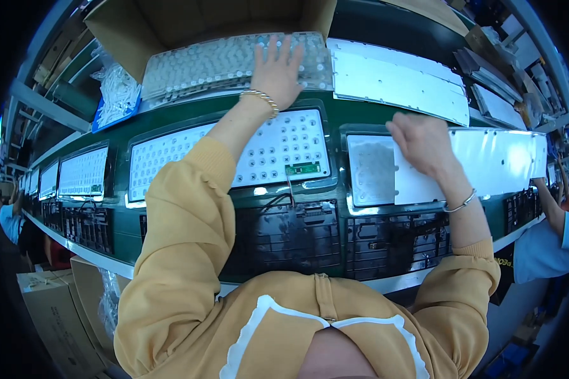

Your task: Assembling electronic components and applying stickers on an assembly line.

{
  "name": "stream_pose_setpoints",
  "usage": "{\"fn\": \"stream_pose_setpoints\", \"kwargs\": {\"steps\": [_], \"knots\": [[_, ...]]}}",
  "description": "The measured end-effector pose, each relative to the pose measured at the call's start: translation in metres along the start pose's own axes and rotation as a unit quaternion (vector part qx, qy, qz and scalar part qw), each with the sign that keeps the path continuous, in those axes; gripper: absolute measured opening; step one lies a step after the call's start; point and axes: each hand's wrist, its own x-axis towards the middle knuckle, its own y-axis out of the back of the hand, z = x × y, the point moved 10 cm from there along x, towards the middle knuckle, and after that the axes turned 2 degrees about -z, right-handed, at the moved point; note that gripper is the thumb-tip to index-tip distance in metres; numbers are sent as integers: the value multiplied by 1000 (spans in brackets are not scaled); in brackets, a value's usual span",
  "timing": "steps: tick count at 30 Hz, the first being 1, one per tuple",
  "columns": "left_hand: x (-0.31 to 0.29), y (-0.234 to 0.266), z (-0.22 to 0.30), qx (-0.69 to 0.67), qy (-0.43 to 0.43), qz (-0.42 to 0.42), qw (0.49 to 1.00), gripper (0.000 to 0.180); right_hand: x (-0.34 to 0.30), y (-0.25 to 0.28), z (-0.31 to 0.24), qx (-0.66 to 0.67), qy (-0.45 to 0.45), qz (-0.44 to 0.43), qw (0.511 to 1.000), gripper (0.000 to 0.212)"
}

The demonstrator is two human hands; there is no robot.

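Observation:
My left hand (277, 77) lies with fingers spread on a stack of translucent keyboard membrane sheets (196, 68) at the back of the bench. Below that forearm sits a white keyboard plate (278, 142) with rows of small marks and a green circuit board (303, 168) wired at its lower edge. My right hand (422, 145) is curled closed over the left end of a long white panel (499, 164); whatever its fingers hold is hidden. The panel partly covers a tray with a greyish translucent sheet (371, 170).
Behind stand an open cardboard box (120, 38) and a stack of white plates (395, 82). A blue bin (133, 112) holds small white parts. Black keyboard frames (297, 237) line the near edge. A co-worker's arm (552, 205) reaches the panel's right end.

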Motion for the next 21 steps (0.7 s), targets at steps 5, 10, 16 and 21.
{"fn": "stream_pose_setpoints", "kwargs": {"steps": [5, 10, 16, 21], "knots": [[-23, -31, -40, -95, -8, -107, 990, 63, 7, -59, 4, 73, -26, 6, 997, 28], [-39, -38, -50, -123, -11, -130, 984, 61, 97, -75, 5, 211, -200, -24, 957, 26], [-73, 8, -124, -115, -6, 116, 986, 11, 135, -130, 26, 345, -376, -30, 859, 47], [-170, -14, -314, 28, 211, 109, 971, 10, 146, -99, 1, 243, -354, 26, 903, 36]]}}
